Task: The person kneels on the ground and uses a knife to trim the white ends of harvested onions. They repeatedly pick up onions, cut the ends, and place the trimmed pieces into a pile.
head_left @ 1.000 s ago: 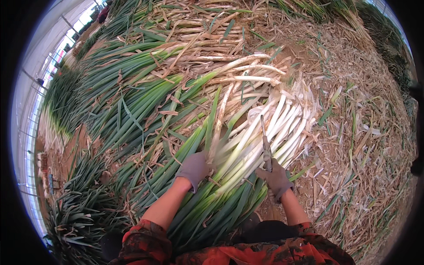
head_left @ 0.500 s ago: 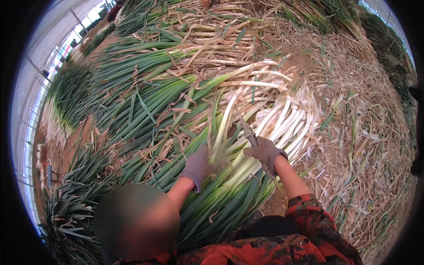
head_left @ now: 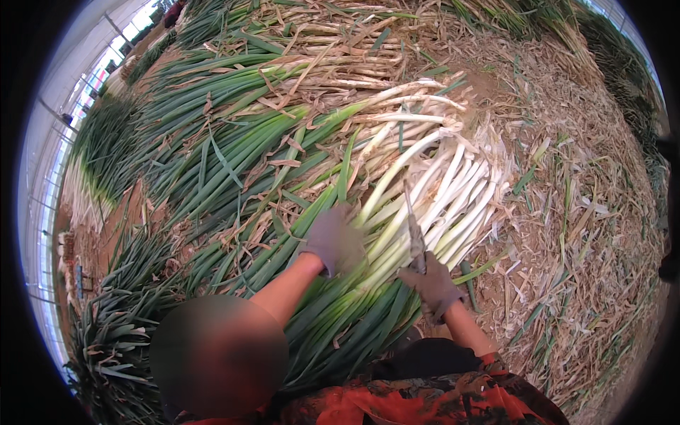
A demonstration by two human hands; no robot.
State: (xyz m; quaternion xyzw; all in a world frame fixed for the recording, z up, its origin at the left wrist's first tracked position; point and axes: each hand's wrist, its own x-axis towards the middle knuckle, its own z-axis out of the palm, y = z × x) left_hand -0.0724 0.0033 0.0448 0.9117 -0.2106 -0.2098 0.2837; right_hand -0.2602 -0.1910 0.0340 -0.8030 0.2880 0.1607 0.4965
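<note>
Scallions (head_left: 450, 216) lie mid-frame, white ends fanned above the right hand (head_left: 433, 285), green leaves running between the forearms toward the lower centre. That hand is closed around a thin tool (head_left: 416, 237) pointing up the frame. The left hand (head_left: 329, 241) meets the stalks left of centre; its fingers blur, so I cannot tell whether they grasp one. A round blur hides part of the left forearm (head_left: 287, 287).

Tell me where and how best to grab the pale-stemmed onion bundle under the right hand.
Probably at the neck of the onion bundle, where pale stems turn green, from above, between the left hand and the right hand with its slim tool. The stems draw together there; toward their white ends they fan out, so those would likely gather less neatly.
</note>
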